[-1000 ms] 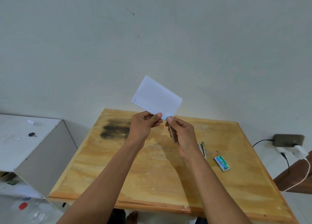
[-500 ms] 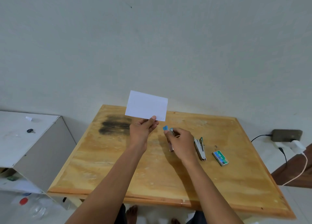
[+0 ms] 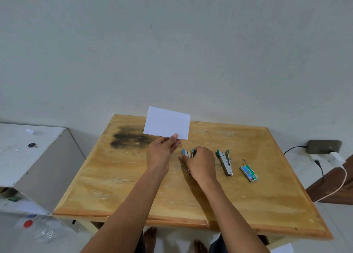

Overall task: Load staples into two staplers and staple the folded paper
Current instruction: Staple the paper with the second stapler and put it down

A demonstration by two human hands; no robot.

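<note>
Head camera looks down on the folded paper [image 3: 167,123], which is held in the air above the far edge of the counter [image 3: 133,186], upright and facing the person. The left hand [image 3: 162,151] pinches it at the lower edge, with the fingers [image 3: 174,138] closed on the sheet toward its lower right corner. I judge that this grip leaves most of the paper free, so that an edge can be brought to a stapler. Just below and to the right, the blue stapler [image 3: 186,153] lies on the counter near the middle. The right hand [image 3: 200,163] covers it from above with the fingers curled round its body. Only the blue ends and a part of the metal show, so I cannot tell if it is loaded, nor whether it is being put down or picked up. The green stapler [image 3: 225,162] lies beside this hand but apart from it, its narrow end toward the near edge, and nothing touches it. The staple box [image 3: 248,173] rests just beside the green stapler, toward the right edge, probably kept close for loading. A dark stain [image 3: 129,139] marks the counter near its far left corner. Left of the counter stands a white cabinet [image 3: 23,151], and on the floor at the right a charger [image 3: 336,156] is plugged in.
</note>
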